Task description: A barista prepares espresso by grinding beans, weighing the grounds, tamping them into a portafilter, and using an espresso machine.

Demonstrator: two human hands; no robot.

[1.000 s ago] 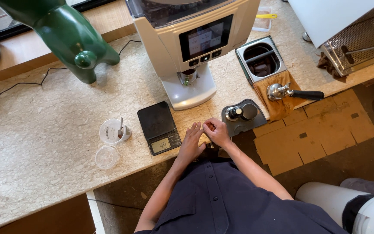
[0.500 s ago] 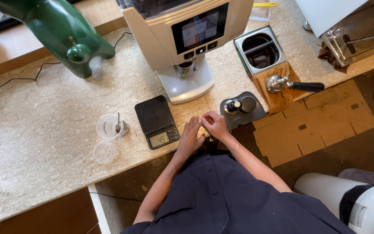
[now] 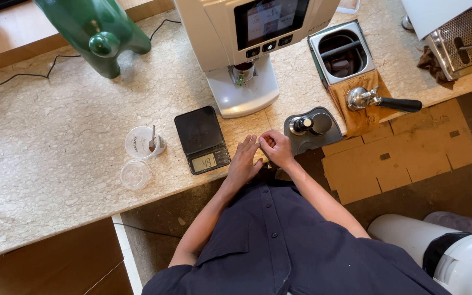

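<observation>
My left hand [image 3: 245, 159] lies flat on the marble counter [image 3: 55, 131] with fingers stretched out, just right of a black digital scale [image 3: 201, 140]. My right hand [image 3: 276, 148] is curled beside it, fingertips touching the left hand's fingers; whether it pinches something small I cannot tell. A dark tamping mat [image 3: 313, 131] with a tamper [image 3: 308, 124] on it sits right next to the right hand.
A white coffee grinder [image 3: 241, 49] stands behind the scale. A knock box [image 3: 340, 52] and a portafilter [image 3: 381, 100] on a brown cloth lie to the right. Two clear plastic cups [image 3: 143, 143], one with a spoon, sit left. A green machine [image 3: 96, 30] stands at the far left.
The hands stay together at the counter edge with little movement. The view has shifted slightly, so everything sits a little higher in the frame.
</observation>
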